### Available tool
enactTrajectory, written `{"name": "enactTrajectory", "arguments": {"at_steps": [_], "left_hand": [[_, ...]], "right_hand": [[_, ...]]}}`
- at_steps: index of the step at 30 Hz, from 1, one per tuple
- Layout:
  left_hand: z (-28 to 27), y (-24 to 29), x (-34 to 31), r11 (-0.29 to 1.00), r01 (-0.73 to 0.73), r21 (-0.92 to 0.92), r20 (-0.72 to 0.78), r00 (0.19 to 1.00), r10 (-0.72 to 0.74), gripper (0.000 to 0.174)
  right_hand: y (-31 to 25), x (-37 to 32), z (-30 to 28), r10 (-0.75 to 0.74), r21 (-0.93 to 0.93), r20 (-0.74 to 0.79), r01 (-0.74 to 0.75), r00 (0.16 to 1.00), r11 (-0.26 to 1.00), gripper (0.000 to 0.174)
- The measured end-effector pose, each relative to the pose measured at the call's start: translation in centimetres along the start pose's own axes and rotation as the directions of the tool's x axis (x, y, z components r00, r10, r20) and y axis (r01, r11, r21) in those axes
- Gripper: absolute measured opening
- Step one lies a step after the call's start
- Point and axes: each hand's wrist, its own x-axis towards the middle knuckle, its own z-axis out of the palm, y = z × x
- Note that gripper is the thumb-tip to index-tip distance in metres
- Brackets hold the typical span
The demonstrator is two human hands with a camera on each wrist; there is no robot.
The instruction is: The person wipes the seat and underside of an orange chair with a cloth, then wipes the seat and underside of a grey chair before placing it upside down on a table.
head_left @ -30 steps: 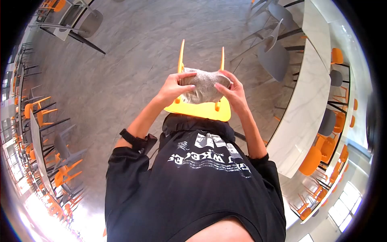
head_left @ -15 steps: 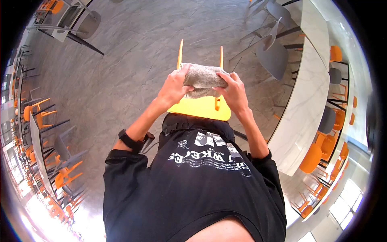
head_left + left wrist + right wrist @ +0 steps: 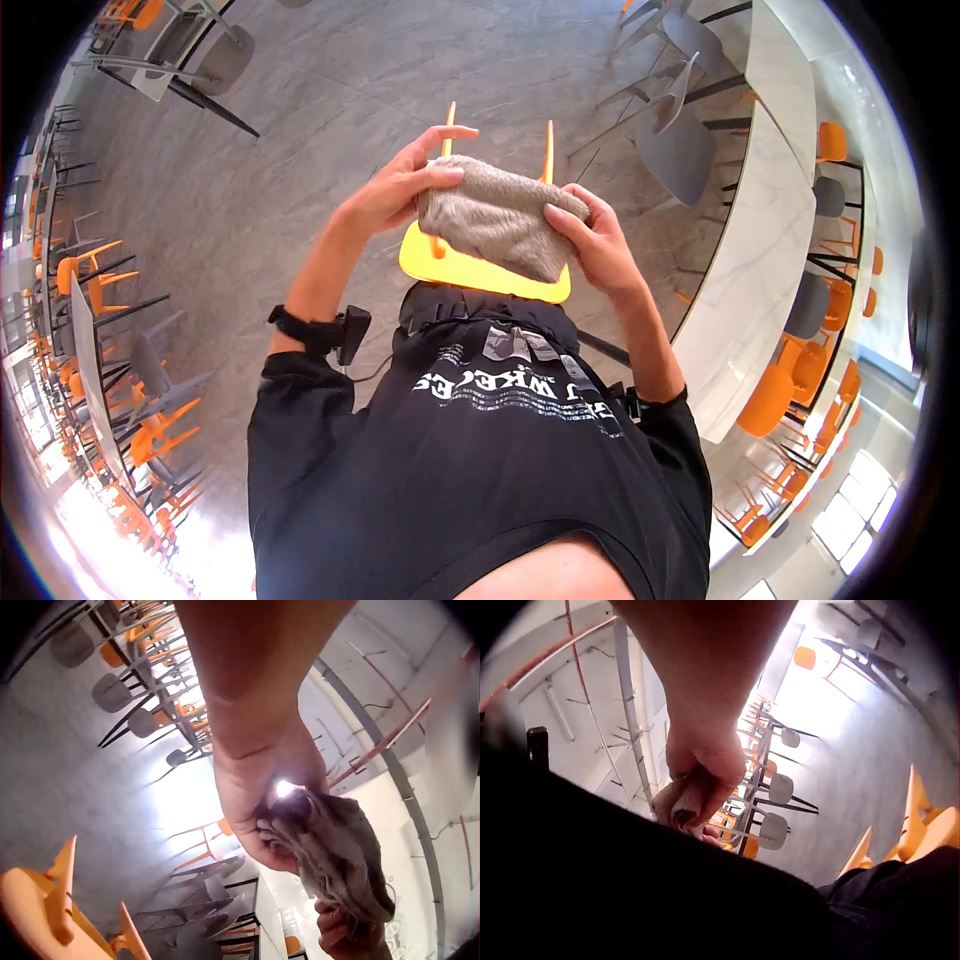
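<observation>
A folded grey-brown cloth (image 3: pixel 500 215) is stretched between both hands, above a yellow chair (image 3: pixel 470 273) at the person's lap. The left hand (image 3: pixel 400 185) pinches its left end, thumb on the near face and index finger raised off it. At the other end the right hand (image 3: pixel 598 240) grips with the thumb on top and fingers behind. In the left wrist view, loose folds of the cloth (image 3: pixel 341 851) hang from the left hand (image 3: pixel 262 795). The right wrist view has the right hand (image 3: pixel 709 769) round a rolled edge of the cloth (image 3: pixel 684 806).
Grey chairs (image 3: pixel 677 150) and a long white table (image 3: pixel 750 270) stand on the right, with orange chairs (image 3: pixel 770 400) beyond. More tables and chairs line the left side. Two yellow chair legs (image 3: pixel 549 150) point up behind the cloth. Grey floor (image 3: pixel 330 100) lies around the yellow chair.
The cloth has turned from nearly level to slanting down to the right, and its lower part hangs fuller. The left hand has moved left and its index finger has lifted.
</observation>
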Motion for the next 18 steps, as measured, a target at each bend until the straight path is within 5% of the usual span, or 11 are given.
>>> {"name": "enactTrajectory", "arguments": {"at_steps": [2, 3, 6, 9, 12, 15, 18], "left_hand": [[-1.6, -2.7, 1.5, 0.973, 0.01, -0.232, -0.106, 0.994, -0.036, 0.044], [-2.3, -5.0, 1.8, 0.89, -0.1, -0.445, -0.167, 0.986, 0.027, 0.051], [-1.9, -8.3, 2.1, 0.614, -0.064, -0.786, -0.235, 0.951, -0.202, 0.079], [-0.7, -9.2, 2.0, 0.719, 0.044, -0.693, -0.17, 0.96, -0.222, 0.084], [-1.2, -11.3, 3.6, 0.645, 0.031, -0.764, -0.094, 0.983, -0.158, 0.065], [-2.4, -12.0, 3.8, 0.611, 0.013, -0.792, -0.066, 0.992, -0.107, 0.064], [-3.3, -11.4, 2.6, 0.604, 0.032, -0.796, -0.056, 0.99, -0.126, 0.067]], "right_hand": [[1.7, 1.0, 0.1, 0.057, 0.057, -0.086, -0.052, 0.995, 0.997, 0.026], [2.1, 1.4, 0.3, 0.087, 0.086, -0.126, -0.076, 0.988, 0.993, 0.026], [2.1, 1.9, 2.2, 0.109, 0.114, -0.25, -0.082, 0.962, 0.99, 0.031], [4.2, 3.4, 3.1, 0.084, -0.017, -0.329, -0.095, 0.941, 0.995, 0.036], [5.4, 4.3, 4.8, 0.074, -0.169, -0.309, -0.131, 0.948, 0.977, 0.038], [6.6, 5.0, 6.0, -0.064, -0.453, -0.267, -0.067, 0.962, 0.889, 0.039], [7.4, 5.5, 7.7, -0.109, -0.527, -0.305, -0.072, 0.946, 0.847, 0.034]]}}
